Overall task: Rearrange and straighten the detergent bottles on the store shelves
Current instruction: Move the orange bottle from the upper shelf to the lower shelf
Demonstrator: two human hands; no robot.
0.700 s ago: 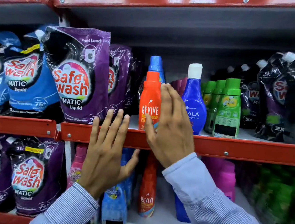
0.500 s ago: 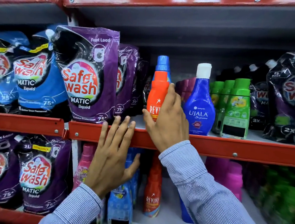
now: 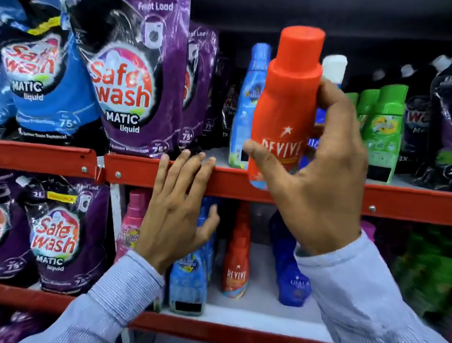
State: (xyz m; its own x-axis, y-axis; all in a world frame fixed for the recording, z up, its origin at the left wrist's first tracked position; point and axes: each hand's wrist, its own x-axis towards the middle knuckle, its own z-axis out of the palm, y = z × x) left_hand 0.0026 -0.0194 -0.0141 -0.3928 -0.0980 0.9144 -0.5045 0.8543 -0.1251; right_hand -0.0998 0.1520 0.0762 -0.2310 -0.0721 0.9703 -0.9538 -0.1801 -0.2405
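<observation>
Orange bottle (image 3: 283,113) sits in your right hand (image 3: 310,183), lifted clear in front of the red shelf edge (image 3: 406,201), base overlapping the rail, tilted slightly, cap toward you. Thumb crosses the label low on the front; fingers wrap the far side at the shoulder. A wrapped hold around the waist, not a pinch.

Handling, judged: rigid plastic, smooth and likely a bit slippery; probably full, so weight sits low. Your hold at mid-body looks sound. Avoid taking it by the cap.

Behind your fingers: a blue bottle (image 3: 247,105) stands on the shelf just left of the grip; a white-capped one (image 3: 333,69) is mostly hidden behind it. Green bottles (image 3: 383,129) stand further right.

Left hand (image 3: 178,216) is spread flat, fingertips (image 3: 185,156) resting on the shelf edge, holding nothing. Purple pouch (image 3: 135,77) stands above and left of it.

Below the grip, a second orange bottle (image 3: 236,267) stands on the lower shelf.
</observation>
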